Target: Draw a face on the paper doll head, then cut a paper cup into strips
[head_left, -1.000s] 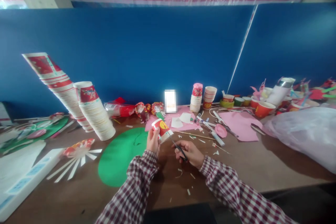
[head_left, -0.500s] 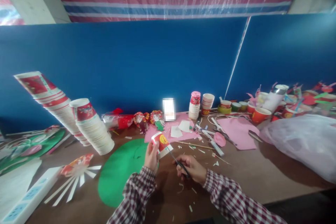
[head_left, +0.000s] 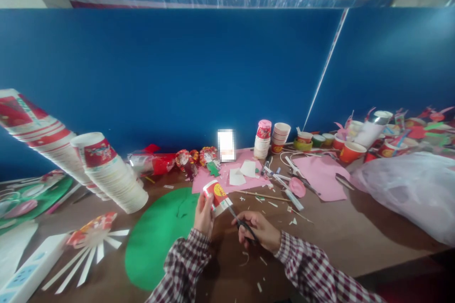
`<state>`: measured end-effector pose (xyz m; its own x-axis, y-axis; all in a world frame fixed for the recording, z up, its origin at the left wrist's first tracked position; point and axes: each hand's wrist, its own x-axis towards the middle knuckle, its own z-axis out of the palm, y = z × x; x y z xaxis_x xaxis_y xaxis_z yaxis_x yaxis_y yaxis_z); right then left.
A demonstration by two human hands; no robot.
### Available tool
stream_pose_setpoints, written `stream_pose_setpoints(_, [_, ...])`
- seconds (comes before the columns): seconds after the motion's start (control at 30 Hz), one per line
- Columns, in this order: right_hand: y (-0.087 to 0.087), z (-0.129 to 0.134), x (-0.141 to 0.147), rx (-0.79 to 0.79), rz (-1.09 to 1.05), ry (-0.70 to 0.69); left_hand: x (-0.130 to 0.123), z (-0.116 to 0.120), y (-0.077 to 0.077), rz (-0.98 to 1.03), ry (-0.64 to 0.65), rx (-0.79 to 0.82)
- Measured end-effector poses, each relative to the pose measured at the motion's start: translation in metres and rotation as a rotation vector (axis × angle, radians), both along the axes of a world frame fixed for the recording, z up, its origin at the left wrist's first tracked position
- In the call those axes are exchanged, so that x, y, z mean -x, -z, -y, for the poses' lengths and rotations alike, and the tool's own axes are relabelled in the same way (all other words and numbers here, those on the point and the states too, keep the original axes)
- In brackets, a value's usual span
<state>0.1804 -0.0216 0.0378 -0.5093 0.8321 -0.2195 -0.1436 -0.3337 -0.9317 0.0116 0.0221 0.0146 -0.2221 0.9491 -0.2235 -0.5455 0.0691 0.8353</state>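
Note:
Held in my left hand [head_left: 204, 215] is a red and white paper cup [head_left: 217, 195] with a yellow emblem, its white part facing my right side. My right hand [head_left: 261, 231] grips black-handled scissors [head_left: 245, 225], whose blades reach the cup's lower right edge. Whether the blades are parted there is too small to tell. Beneath my left hand and sleeve lies a green round sheet [head_left: 156, 241]. White paper scraps [head_left: 263, 260] are scattered on the brown table around my right hand.
Leaning stacks of paper cups [head_left: 113, 175] stand at left, near a cut cup with splayed strips [head_left: 94, 241] and a power strip [head_left: 33, 265]. Pink sheets [head_left: 322, 177], pens and a stick [head_left: 263, 195] lie ahead. A plastic bag [head_left: 408, 189] and decorated cups [head_left: 352, 152] are at right.
The view has tilted down and shifted slightly, so the cup stacks sit farther left. Both hands keep nearly the same hold on the cup and scissors.

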Motion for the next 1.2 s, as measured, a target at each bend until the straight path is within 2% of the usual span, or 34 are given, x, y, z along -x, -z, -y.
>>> stream_pose_setpoints(0.4, [0.003, -0.007, 0.008, 0.007, -0.046, -0.024, 0.002, -0.002, 0.006, -0.005, -0.021, 0.004])
stream_pose_setpoints(0.83, [0.016, -0.006, 0.007, 0.044, -0.051, 0.049, 0.002, 0.000, 0.003, -0.044, -0.021, 0.005])
stream_pose_setpoints(1.2, [0.017, -0.005, 0.004, 0.056, -0.021, 0.052, 0.002, 0.002, 0.000, -0.038, -0.010, 0.004])
